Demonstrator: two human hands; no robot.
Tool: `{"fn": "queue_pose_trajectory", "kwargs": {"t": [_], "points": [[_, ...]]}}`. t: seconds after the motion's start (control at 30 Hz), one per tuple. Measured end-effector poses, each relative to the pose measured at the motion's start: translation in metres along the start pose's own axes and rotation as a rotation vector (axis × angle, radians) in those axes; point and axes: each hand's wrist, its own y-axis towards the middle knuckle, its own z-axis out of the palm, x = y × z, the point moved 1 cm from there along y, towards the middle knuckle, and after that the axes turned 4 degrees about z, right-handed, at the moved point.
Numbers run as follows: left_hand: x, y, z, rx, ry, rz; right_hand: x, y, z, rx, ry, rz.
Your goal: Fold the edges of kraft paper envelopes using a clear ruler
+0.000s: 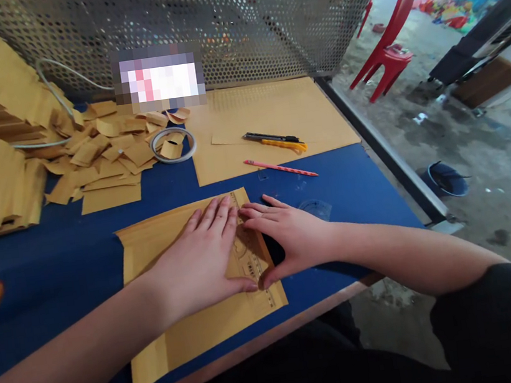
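Both palms lie flat: left hand (pixel 203 258) and right hand (pixel 290 237) press a ruler (pixel 251 251) onto the paper (pixel 185 339) near the table's (pixel 58 267) front edge, likely lining up; marking needs the pencil (pixel 281 168).

One head-worn camera looks forward and down, close over the table (pixel 49 269).

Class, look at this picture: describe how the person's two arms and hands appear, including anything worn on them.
Both forearms are bare. The left hand and the right hand wear no gloves, rings, watch or bracelet that can be seen. A dark, black-looking short sleeve covers the right upper arm. The left arm shows no sleeve within the picture.
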Motion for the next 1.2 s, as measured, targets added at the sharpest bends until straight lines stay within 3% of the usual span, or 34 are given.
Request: {"fn": "queue_pose_trajectory", "kwargs": {"t": [0.47,0.67,0.87,1.1,1.2], "points": [[0.002,0.0,0.002,-0.028,0.016,0.016,0.004,-0.003,0.0,-0.016,-0.06,-0.008],[-0.003,0.002,-0.004,0.046,0.031,-0.016,0.004,-0.003,0.001,-0.013,-0.085,-0.01],[-0.001,0.001,-0.002,-0.012,0.014,0.011,0.004,-0.003,0.0,-0.016,-0.074,0.001],[-0.007,0.002,-0.007,0.059,0.042,-0.027,0.004,-0.004,0.0,-0.009,-0.081,-0.004],[-0.008,0.002,-0.007,0.031,0.056,-0.017,0.004,-0.004,-0.001,-0.008,-0.097,-0.006]]}}
